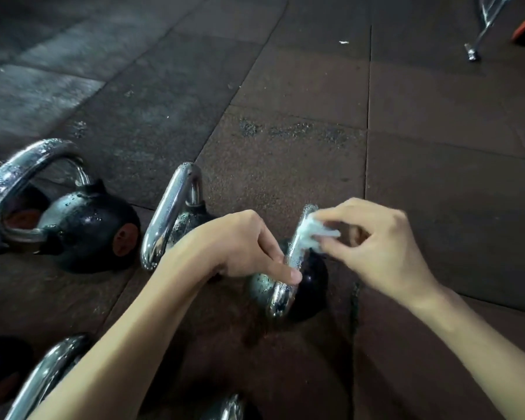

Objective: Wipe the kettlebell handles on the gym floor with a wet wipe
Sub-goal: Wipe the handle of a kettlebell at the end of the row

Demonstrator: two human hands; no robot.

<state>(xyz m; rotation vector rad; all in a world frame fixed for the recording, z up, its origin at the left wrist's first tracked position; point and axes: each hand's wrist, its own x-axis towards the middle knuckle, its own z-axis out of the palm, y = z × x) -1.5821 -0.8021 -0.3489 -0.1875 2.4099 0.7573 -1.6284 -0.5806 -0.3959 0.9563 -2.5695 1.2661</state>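
Now steady the handle [281, 294] with left hand [240, 244] pinched low, right hand [379, 247] fingers [340, 253] clamped on wipe [312, 233], rub full loop.

The right hand [376, 247] pinches a crumpled white wet wipe [312, 234] against the upper part of the chrome handle [281, 298] of a black kettlebell [312, 286] (the metal is beaded with droplets). The left hand [240, 247] holds the same handle lower down. A second kettlebell [176, 213] stands just to its left and a larger kettlebell [88, 228] farther left, all on the dark tiled floor [437, 177].
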